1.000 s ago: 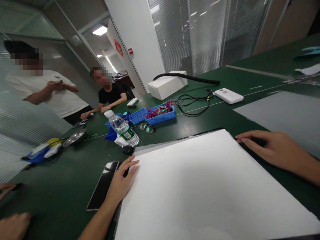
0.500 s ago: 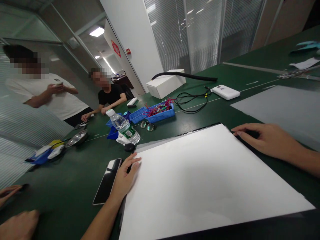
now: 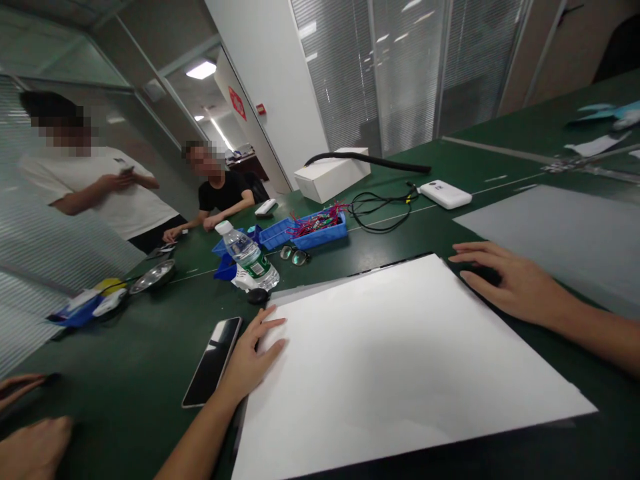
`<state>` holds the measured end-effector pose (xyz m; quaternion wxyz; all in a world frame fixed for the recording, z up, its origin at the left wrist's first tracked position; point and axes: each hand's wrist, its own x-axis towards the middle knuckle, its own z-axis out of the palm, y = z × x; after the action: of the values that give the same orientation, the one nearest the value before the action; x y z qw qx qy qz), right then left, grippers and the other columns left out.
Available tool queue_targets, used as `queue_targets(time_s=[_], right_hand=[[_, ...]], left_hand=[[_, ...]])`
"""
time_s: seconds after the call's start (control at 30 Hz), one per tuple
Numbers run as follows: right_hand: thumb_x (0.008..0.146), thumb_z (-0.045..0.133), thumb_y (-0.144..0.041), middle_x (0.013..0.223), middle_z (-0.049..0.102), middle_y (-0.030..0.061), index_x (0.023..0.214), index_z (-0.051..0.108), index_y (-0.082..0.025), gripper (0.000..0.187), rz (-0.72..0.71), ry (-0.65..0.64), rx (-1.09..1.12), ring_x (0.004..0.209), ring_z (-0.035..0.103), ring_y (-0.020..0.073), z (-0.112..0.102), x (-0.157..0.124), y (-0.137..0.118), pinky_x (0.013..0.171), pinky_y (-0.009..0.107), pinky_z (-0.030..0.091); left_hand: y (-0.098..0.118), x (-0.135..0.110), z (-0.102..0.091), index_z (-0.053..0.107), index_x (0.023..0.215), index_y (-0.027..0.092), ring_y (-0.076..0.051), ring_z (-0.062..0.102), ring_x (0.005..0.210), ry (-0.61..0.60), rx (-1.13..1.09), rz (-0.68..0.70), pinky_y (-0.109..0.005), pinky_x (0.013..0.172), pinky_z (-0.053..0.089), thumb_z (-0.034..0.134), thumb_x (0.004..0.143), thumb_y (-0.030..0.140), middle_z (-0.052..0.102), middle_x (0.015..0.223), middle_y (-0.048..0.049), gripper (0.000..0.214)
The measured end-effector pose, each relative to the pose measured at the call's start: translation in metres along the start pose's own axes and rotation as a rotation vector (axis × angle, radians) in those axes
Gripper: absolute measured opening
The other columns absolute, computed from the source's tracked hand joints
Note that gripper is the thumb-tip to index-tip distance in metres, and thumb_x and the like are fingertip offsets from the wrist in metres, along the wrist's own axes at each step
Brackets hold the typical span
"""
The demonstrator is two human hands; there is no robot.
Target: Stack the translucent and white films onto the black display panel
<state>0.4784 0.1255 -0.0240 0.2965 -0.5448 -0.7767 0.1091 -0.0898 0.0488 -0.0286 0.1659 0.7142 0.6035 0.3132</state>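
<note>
While the sheet is touched on its left edge by the left hand, spread apart, the right hand, likewise spread, is held beside the sheet's right edge.

The white sheet hid most of the grey layer under its far edge. Left of the sheet, a co-worker's hands were blurred and cut off; the dark thing at one was too indistinct to name. Beyond the sheet, print on the bottle label was too small to read. Right of the sheet, a grey panel ran out of view.
</note>
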Motion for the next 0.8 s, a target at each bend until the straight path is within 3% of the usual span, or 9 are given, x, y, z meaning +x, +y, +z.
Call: queue_targets(time_s=[0.13, 0.2, 0.3, 0.4, 0.53, 0.63, 0.7, 0.8], right_hand=[[0.104, 0.058, -0.056, 0.158, 0.062, 0.0111, 0.136, 0.074, -0.027, 0.045, -0.111, -0.010, 0.085, 0.136, 0.066, 0.0338, 0.000, -0.003, -0.003, 0.109, 0.055, 0.057], [0.104, 0.059, -0.054, 0.154, 0.066, 0.0094, 0.134, 0.075, -0.030, 0.042, -0.145, -0.011, 0.122, 0.138, 0.066, 0.0332, 0.001, -0.008, -0.005, 0.116, 0.060, 0.054], [0.105, 0.058, -0.051, 0.157, 0.064, 0.0083, 0.137, 0.074, -0.033, 0.040, -0.169, -0.040, 0.163, 0.145, 0.062, 0.0332, 0.001, -0.020, -0.008, 0.121, 0.063, 0.050], [0.105, 0.058, -0.051, 0.166, 0.056, 0.0056, 0.144, 0.072, -0.038, 0.043, -0.207, -0.096, 0.170, 0.153, 0.054, 0.0360, -0.003, -0.039, -0.009, 0.123, 0.065, 0.049], [0.098, 0.066, -0.052, 0.175, 0.044, -0.0026, 0.159, 0.057, -0.051, 0.062, -0.306, -0.156, 0.076, 0.159, 0.045, 0.0408, -0.016, -0.073, -0.012, 0.123, 0.068, 0.048], [0.092, 0.070, -0.055, 0.178, 0.036, -0.0038, 0.167, 0.043, -0.053, 0.080, -0.388, -0.222, -0.015, 0.160, 0.038, 0.0458, -0.023, -0.103, -0.012, 0.122, 0.074, 0.045], [0.090, 0.071, -0.058, 0.178, 0.034, -0.0042, 0.170, 0.037, -0.052, 0.087, -0.403, -0.255, -0.054, 0.161, 0.035, 0.0479, -0.023, -0.122, -0.009, 0.124, 0.077, 0.040], [0.082, 0.076, -0.063, 0.176, 0.034, -0.0114, 0.168, 0.035, -0.059, 0.096, -0.348, -0.253, -0.118, 0.160, 0.036, 0.0473, -0.019, -0.141, -0.004, 0.124, 0.073, 0.043]], left_hand=[[0.006, -0.002, 0.000, 0.081, 0.129, 0.027, -0.042, 0.040, 0.163, -0.029, 0.128, 0.045, -0.067, 0.130, 0.035, 0.073, 0.096, 0.061, 0.056, 0.167, -0.0157, 0.049], [0.014, -0.003, -0.004, 0.080, 0.133, 0.028, -0.043, 0.038, 0.164, -0.030, 0.217, 0.122, -0.070, 0.132, 0.029, 0.072, 0.096, 0.059, 0.055, 0.168, -0.0146, 0.049], [0.032, -0.007, -0.015, 0.077, 0.141, 0.034, -0.045, 0.029, 0.167, -0.125, 0.373, 0.276, -0.074, 0.133, 0.016, 0.079, 0.092, 0.057, 0.053, 0.170, -0.0104, 0.054], [0.055, -0.016, -0.027, 0.071, 0.150, 0.036, -0.051, 0.019, 0.168, -0.117, 0.503, 0.327, -0.083, 0.129, 0.009, 0.082, 0.087, 0.063, 0.045, 0.175, -0.0098, 0.069], [0.085, -0.039, -0.039, 0.047, 0.168, 0.045, -0.055, 0.024, 0.165, -0.353, 0.513, 0.396, -0.088, 0.124, 0.012, 0.086, 0.078, 0.077, 0.040, 0.177, -0.0077, 0.103], [0.098, -0.059, -0.040, 0.032, 0.174, 0.047, -0.056, 0.025, 0.164, -0.496, 0.492, 0.439, -0.088, 0.123, 0.016, 0.084, 0.073, 0.085, 0.032, 0.180, -0.0079, 0.119], [0.099, -0.070, -0.038, 0.032, 0.174, 0.048, -0.055, 0.027, 0.164, -0.524, 0.488, 0.433, -0.086, 0.124, 0.016, 0.083, 0.075, 0.084, 0.032, 0.180, -0.0065, 0.117], [0.087, -0.084, -0.029, 0.037, 0.171, 0.050, -0.052, 0.029, 0.164, -0.444, 0.484, 0.403, -0.083, 0.125, 0.021, 0.082, 0.083, 0.072, 0.039, 0.176, -0.0031, 0.102]])
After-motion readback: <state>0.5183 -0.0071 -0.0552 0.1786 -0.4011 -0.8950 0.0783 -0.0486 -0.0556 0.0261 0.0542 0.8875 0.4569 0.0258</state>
